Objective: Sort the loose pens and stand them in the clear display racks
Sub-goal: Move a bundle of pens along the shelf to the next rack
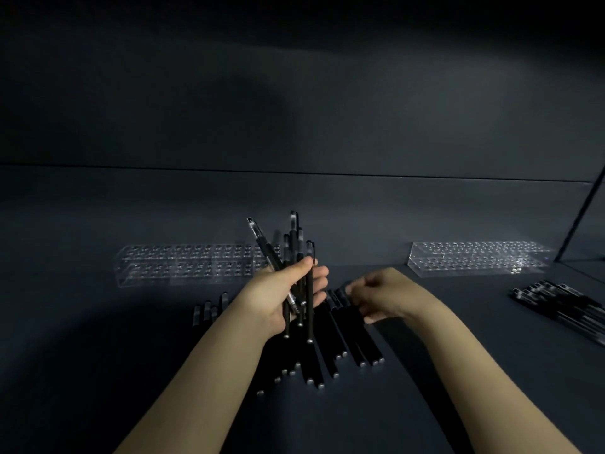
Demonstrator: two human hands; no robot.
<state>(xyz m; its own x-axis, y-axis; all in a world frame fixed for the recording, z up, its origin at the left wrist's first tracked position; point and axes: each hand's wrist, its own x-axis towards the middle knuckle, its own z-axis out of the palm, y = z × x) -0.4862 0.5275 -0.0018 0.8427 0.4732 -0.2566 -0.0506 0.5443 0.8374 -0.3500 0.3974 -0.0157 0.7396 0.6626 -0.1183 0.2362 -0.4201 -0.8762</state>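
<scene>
Now | left hand (281,298) fingers wrapped round pen bundle (298,247) | right hand (381,298) fingers on loose pens (342,329), grip unclear

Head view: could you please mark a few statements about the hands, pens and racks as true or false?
1. The left hand grips a bundle of black pens upright. True.
2. The right hand lifts a rack. False: it is down on the loose pens on the table.
3. Pens stand in both clear racks. False: the left rack and right rack show none.
4. A second pile of pens lies far right. True.
</scene>
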